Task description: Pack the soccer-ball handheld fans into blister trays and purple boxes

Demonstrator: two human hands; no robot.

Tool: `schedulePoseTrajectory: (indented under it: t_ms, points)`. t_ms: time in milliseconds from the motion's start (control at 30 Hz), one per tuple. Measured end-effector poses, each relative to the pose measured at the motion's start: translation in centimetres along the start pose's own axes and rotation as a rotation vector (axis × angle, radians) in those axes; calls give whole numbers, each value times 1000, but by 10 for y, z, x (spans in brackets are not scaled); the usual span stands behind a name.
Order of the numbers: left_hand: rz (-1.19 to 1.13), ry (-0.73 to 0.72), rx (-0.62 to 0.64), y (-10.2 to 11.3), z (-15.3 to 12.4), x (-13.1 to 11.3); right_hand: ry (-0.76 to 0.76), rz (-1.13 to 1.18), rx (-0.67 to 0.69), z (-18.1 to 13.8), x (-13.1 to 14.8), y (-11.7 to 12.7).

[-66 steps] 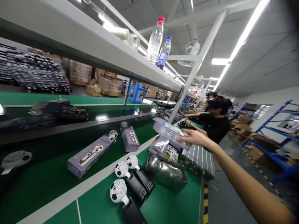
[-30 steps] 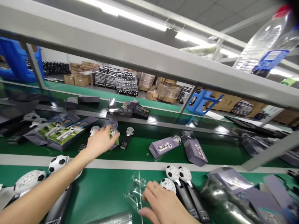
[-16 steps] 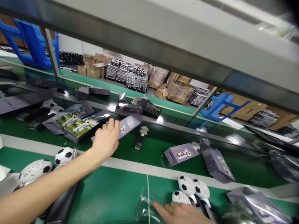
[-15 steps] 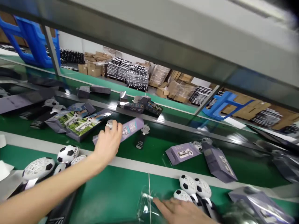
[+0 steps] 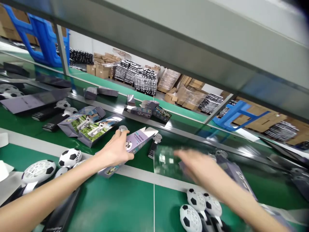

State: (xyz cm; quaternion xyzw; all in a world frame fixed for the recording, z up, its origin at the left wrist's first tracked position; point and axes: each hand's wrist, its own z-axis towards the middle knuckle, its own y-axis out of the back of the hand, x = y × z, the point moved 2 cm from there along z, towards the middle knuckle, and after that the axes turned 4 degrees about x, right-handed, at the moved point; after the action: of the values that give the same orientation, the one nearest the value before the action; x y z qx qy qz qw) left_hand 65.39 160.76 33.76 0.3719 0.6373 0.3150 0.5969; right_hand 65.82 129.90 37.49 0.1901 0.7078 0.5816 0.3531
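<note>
My left hand (image 5: 116, 151) grips a long purple product box (image 5: 135, 143), its far flap open, lifted a little over the green belt (image 5: 113, 206). My right hand (image 5: 200, 167) is raised in front of me, blurred by motion, and carries a clear plastic bag (image 5: 166, 161) towards the box. A black-handled fan with a soccer-ball head (image 5: 154, 145) lies on the belt just beyond the box.
Soccer-ball fans (image 5: 196, 209) lie at the lower right and more soccer-ball fans (image 5: 45, 166) at the left. Printed boxes (image 5: 91, 124) lie on the far belt. A grey shelf (image 5: 183, 38) hangs overhead. Cartons and a blue stool (image 5: 234, 114) stand behind.
My left hand has lifted the purple box from the far belt and drawn it nearer. My right hand has risen from the near belt with the clear bag, moving towards the box.
</note>
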Motion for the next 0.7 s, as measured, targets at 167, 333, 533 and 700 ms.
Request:
schedulePoseTrajectory:
  t_ms: [167, 333, 533, 700]
  points:
    - [-180, 54, 61, 13, -13, -15, 459, -51, 134, 118, -47, -28]
    - [110, 21, -22, 14, -22, -21, 281, 12, 244, 139, -72, -59]
    - [386, -137, 19, -13, -6, -44, -56, 7, 46, 99, -98, 15]
    - [248, -200, 69, -37, 29, -74, 213, -40, 148, 84, -68, 14]
